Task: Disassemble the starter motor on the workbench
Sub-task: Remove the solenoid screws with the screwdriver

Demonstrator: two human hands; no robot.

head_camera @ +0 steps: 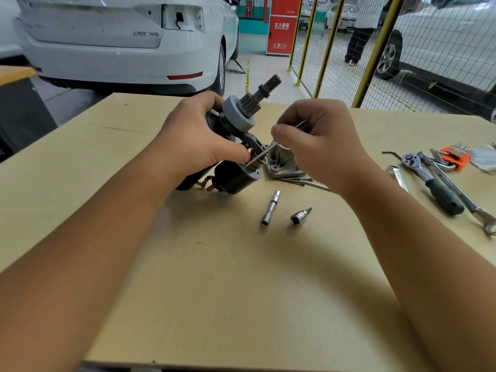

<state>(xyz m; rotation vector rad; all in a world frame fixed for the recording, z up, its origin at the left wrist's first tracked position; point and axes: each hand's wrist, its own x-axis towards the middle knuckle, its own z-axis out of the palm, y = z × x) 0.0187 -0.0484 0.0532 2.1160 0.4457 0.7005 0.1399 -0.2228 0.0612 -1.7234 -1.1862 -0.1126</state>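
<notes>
The starter motor (236, 122) is held tilted above the workbench (214, 264), its pinion shaft pointing up and away and its dark solenoid at the bottom. My left hand (193, 138) grips the motor body from the left, thumb near the solenoid's front plate. My right hand (316, 140) pinches a thin hex key (261, 154), whose tip sits at the solenoid's front plate. The motor's aluminium nose housing (281, 162) lies on the bench just behind, detached.
Long bolts (303, 181) lie beside the housing. A socket extension (270, 208) and a bit socket (300, 216) lie in front. A ratchet (432, 181), spanners and an orange hex key set (455, 157) lie at the right. Beyond the bench stand white cars and a yellow mesh fence.
</notes>
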